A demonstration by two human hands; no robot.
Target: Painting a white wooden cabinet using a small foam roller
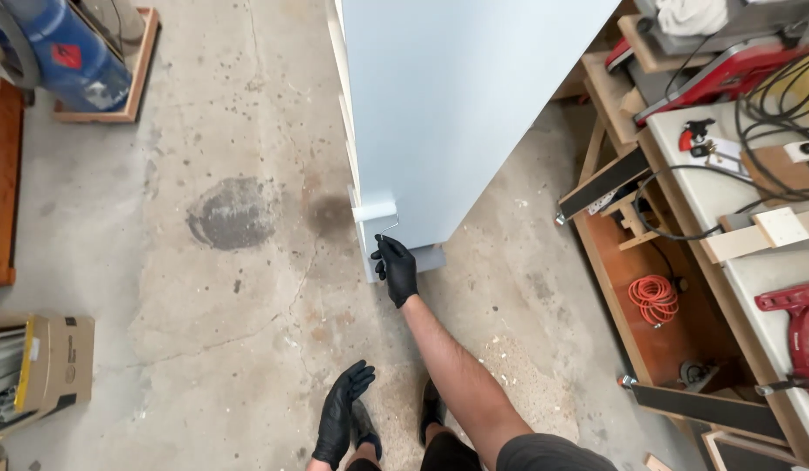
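1. Currently your right hand [396, 269], in a black glove, is stretched out ahead of you with the fingers wrapped tight round the handle of a small paint roller [375, 212].
2. Roller sleeve sits just above that fist, lying crosswise, white, pressed against the lower edge of the tall pale blue panel [457, 105]. A thin wire frame links sleeve to handle.
3. Panel stands upright directly beyond the right hand and runs up past it out of frame. Its foot touches the concrete floor [239, 288] just beside the fist.
4. Your left hand [342, 412], also black-gloved, hangs low near your knee, well behind the right. Fingers loosely spread, slightly curled, holding nothing.
5. Your shoes [431, 410] are on the floor just right of the left hand.
6. Left of both hands: bare stained concrete with a dark round patch [233, 212], then a cardboard box [57, 358] further left, well apart.
7. Far left and ahead of the hands: a blue drum [68, 52] on a wooden base.
8. Right of the right hand, well apart: a wooden workbench [736, 262] with black cables [775, 113], a red clamp [797, 323] and wood offcuts on top.
9. Under that bench, an orange coiled cord [654, 298] on the lower shelf.
10. Sawdust [518, 366] is scattered on the floor just right of your right forearm.
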